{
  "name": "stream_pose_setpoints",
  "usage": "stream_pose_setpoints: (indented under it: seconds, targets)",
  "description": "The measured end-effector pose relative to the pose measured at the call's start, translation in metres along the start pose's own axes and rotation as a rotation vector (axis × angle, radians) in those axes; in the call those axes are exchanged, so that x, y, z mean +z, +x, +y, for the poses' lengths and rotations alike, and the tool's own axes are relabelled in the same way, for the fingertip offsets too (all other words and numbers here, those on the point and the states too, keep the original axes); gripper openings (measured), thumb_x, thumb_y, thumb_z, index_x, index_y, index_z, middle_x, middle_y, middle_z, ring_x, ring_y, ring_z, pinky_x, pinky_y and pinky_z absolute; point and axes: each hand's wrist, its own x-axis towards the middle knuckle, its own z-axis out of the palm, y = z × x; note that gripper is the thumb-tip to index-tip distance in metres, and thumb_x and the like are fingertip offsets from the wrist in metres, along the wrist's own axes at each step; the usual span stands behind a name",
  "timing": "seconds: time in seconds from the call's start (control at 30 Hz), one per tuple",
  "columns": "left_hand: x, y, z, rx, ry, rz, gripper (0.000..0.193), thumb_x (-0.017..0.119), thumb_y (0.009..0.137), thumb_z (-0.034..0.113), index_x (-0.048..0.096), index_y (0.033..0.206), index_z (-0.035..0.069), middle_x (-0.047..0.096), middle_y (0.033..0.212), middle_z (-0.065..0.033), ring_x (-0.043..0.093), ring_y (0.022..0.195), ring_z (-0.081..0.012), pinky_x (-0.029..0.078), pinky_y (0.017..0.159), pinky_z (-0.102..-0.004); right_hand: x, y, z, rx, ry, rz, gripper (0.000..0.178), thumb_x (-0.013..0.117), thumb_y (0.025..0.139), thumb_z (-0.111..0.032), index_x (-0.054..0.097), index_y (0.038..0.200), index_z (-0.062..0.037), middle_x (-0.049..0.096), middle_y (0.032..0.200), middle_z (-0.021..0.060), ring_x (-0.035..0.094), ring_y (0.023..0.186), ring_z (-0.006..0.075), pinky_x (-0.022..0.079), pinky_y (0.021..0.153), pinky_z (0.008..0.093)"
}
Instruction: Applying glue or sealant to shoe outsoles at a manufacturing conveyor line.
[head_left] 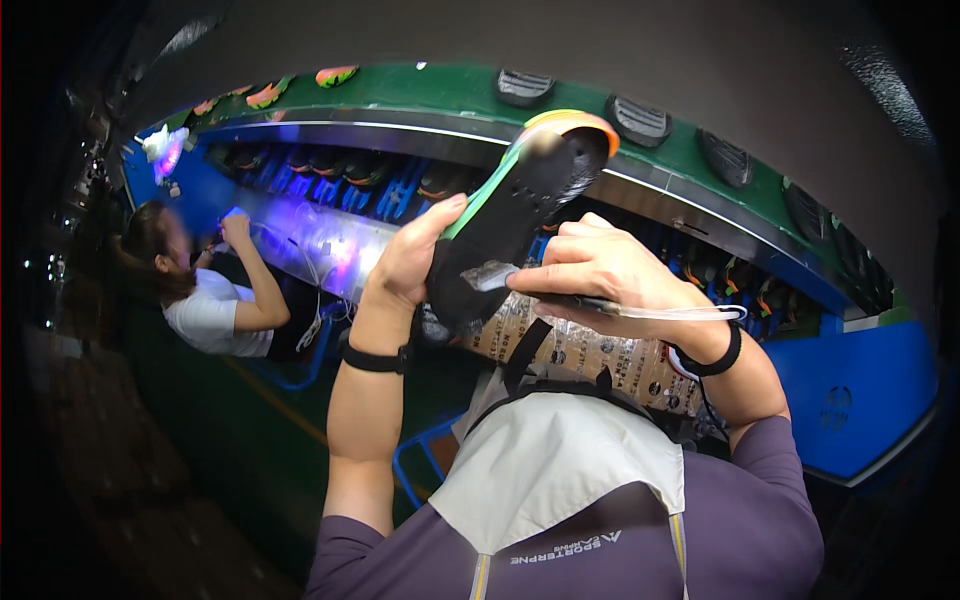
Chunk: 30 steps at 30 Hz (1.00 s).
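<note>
A shoe sole (505,205), black on its broad face with a green and orange rim, is held up tilted in front of me. My left hand (412,255) grips its lower left edge, thumb along the side. In my right hand (615,265) is a thin dark-handled tool (592,304) with a pale cord trailing back toward the wrist. The index finger reaches to a whitish grey patch (486,274) on the lower part of the sole. The tool's tip is too small to make out. Both wrists wear black bands.
Behind the sole runs a green conveyor belt (445,92) carrying soles, among them a dark sole (638,120). Under it, a shelf holds more shoe parts on blue racks (400,190). A taped surface (625,365) lies before me. Another person (225,290) works at left.
</note>
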Motion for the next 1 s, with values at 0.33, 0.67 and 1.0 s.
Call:
stream_pose_setpoints:
  seconds: [0.33, 0.67, 1.0]
  targets:
    - [0.019, -0.016, -0.075, 0.125, -0.285, -0.072, 0.072, 0.033, 0.106, 0.05, 0.044, 0.153, -0.004, 0.062, 0.14, -0.0278, 0.066, 0.123, -0.0416, 0.054, 0.107, -0.0525, 0.018, 0.01, 0.052, 0.123, -0.208, 0.556, 0.035, 0.081, 0.083, -0.007, 0.072, 0.117, -0.004, 0.066, 0.083, 0.0094, 0.06, 0.074, 0.0276, 0.051, 0.068, 0.0395]
    - [-0.005, -0.022, -0.091, 0.281, -0.375, 0.142, 0.069, 0.029, 0.107, 0.05, 0.053, 0.146, -0.001, 0.065, 0.138, -0.0225, 0.066, 0.123, -0.0347, 0.053, 0.108, -0.0486, 0.022, -0.005, 0.026, -0.004, 0.386, 0.031, 0.032, 0.083, 0.089, -0.017, 0.078, 0.119, -0.0081, 0.077, 0.1, 0.011, 0.068, 0.087, 0.0248, 0.048, 0.082, 0.0381]
    - [0.005, -0.032, -0.104, 0.33, -0.109, 0.234, 0.086, 0.071, 0.095, 0.048, 0.036, 0.158, 0.002, 0.057, 0.146, -0.0138, 0.059, 0.132, -0.0257, 0.048, 0.114, -0.0413, 0.049, 0.001, 0.042, 0.545, 0.142, 0.557, 0.023, 0.071, 0.096, -0.013, 0.078, 0.116, -0.0051, 0.074, 0.095, 0.0108, 0.067, 0.089, 0.0189, 0.053, 0.08, 0.0319]
